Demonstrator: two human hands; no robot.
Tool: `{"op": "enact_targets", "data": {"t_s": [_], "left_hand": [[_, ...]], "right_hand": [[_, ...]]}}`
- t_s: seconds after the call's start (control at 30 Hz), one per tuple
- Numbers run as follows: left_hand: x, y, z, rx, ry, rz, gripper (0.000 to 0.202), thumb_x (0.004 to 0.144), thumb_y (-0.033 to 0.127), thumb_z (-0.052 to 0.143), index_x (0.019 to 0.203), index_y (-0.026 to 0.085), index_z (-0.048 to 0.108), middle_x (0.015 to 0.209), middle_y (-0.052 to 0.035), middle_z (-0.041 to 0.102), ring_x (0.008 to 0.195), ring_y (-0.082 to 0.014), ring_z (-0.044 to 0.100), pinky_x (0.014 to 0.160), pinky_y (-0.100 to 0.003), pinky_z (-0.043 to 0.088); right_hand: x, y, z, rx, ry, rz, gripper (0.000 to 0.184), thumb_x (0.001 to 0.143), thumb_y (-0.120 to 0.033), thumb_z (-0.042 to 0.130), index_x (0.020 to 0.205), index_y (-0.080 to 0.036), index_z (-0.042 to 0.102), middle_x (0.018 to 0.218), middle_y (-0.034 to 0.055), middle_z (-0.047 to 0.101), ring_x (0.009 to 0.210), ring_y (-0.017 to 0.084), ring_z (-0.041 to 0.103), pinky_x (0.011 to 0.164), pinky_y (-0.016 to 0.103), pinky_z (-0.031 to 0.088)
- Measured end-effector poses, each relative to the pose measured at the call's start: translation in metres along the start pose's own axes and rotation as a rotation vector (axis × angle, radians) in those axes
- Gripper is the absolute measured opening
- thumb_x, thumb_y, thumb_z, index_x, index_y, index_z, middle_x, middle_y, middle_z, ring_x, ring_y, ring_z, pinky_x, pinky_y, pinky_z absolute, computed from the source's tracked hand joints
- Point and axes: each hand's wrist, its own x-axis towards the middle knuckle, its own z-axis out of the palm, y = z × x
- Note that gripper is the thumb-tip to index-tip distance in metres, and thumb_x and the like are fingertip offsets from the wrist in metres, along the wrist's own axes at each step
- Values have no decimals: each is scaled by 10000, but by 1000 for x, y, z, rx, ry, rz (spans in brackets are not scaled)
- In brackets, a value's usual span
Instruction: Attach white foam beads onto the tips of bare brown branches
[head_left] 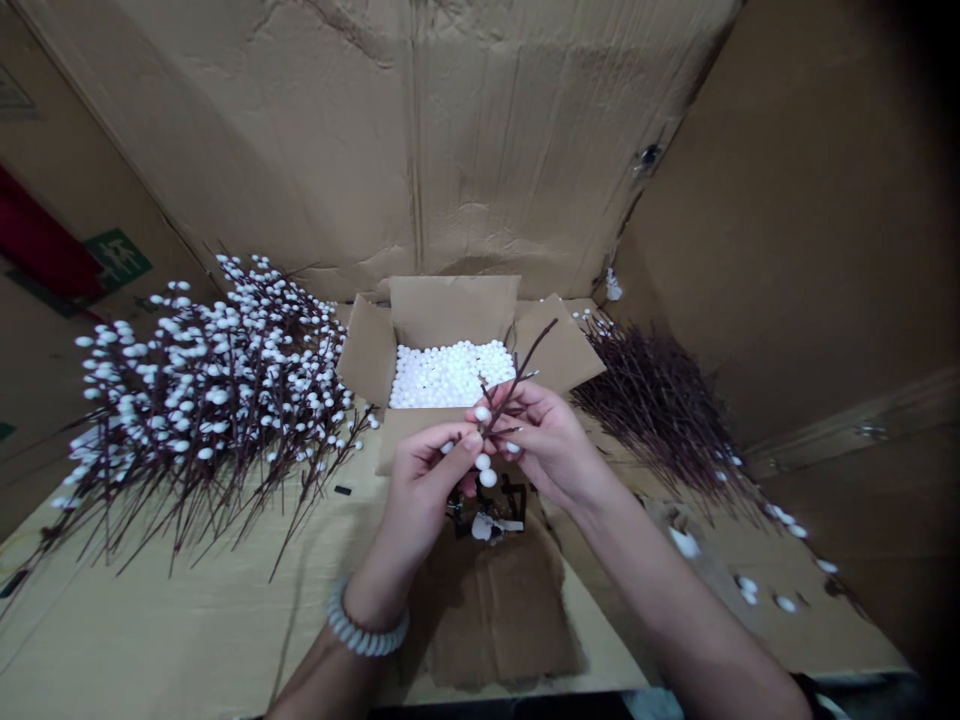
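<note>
Working above the desk (pixel 195 640), in from its near edge; pinching the lower end of a branched brown twig (pixel 536 347) in the closed left grip (pixel 427 475), beside small white balls (pixel 487 478); clasping its shoots in the closed right grip (pixel 553 440), nearer the bare tip; slanting its long axis toward the far right corner; facing an open carton (pixel 454 310) with loose white balls (pixel 442 378) inside.

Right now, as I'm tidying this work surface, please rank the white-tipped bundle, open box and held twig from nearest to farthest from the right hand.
1. Held twig: touching the right hand.
2. Open box: ahead and slightly left.
3. White-tipped bundle: far to the left.
</note>
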Motion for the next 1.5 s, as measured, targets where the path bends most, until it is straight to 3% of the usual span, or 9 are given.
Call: {"op": "enact_targets", "data": {"t_s": [0.3,0.8,1.13,1.5], "left_hand": [[-1,-1,-1,54,-49,18,257,821,391,629,713,173,714,624,-8,609,477,-90,441,442,-202,364],[-3,1,-1,-95,-69,-20,191,778,352,691,687,187,720,620,-12,623,476,-79,479,413,-174,374],[-2,1,-3,-93,-127,18,196,821,330,660,713,179,722,634,-2,658,499,-67,503,436,-137,395],[-2,-1,-5,-102,-131,7,165,815,321,677,716,199,729,633,13,655,480,-45,501,433,-126,384]], "right_hand": [[-2,0,-1,-53,18,3,238,542,-284,821,669,-213,632,664,-20,620,530,93,540,419,183,394],[-8,-2,3,40,-6,25,175,550,-227,828,639,-218,677,636,-19,664,453,71,514,375,172,355],[-14,-2,8,86,70,43,174,515,-131,802,614,-203,678,645,-2,698,460,78,544,357,150,360],[-14,-3,0,23,-22,-21,100,600,-173,793,639,-232,723,635,3,708,410,64,511,343,156,344]]}}
